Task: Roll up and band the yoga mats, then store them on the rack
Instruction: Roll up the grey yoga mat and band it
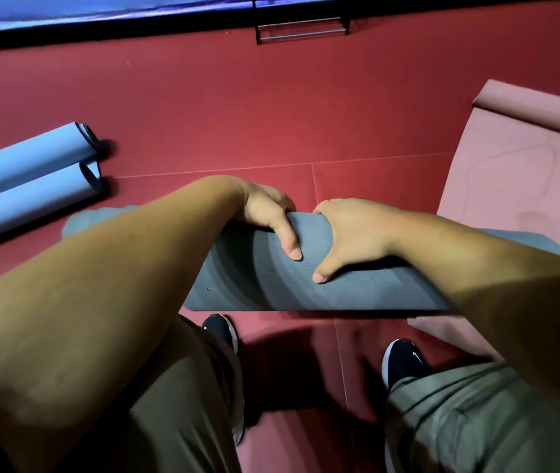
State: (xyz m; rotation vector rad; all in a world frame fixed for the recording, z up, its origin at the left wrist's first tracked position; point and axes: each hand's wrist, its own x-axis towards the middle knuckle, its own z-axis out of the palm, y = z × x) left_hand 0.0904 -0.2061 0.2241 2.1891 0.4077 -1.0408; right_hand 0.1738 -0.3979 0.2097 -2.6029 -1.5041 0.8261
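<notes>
Right at the person's feet on the red floor [271, 107], the grey mat [261, 278] is getting rolled, and both hands are sitting on top of the roll near its middle, almost touching each other. The left hand [268, 213] is curling over the far side with the thumb pressing down on the near face, and the right hand [353, 233] is doing the same, fingers wrapped over the top, so both are clamping the roll rather than hovering. My take: with hands this close together the ends are probably going to telescope, so I'd be sliding them apart a bit and keeping even pressure, squaring the edges before any band goes on. I can't see a band anywhere, so that part is looking not yet done. Off to the right a pink mat [517, 172] is lying mostly flat, curled only at its far end, so it's waiting its turn. To the left two blue rolled mats [29, 175] are lying side by side, touching. Way at the back, the black rack [300, 27] is standing against the wall, well apart from everything.
</notes>
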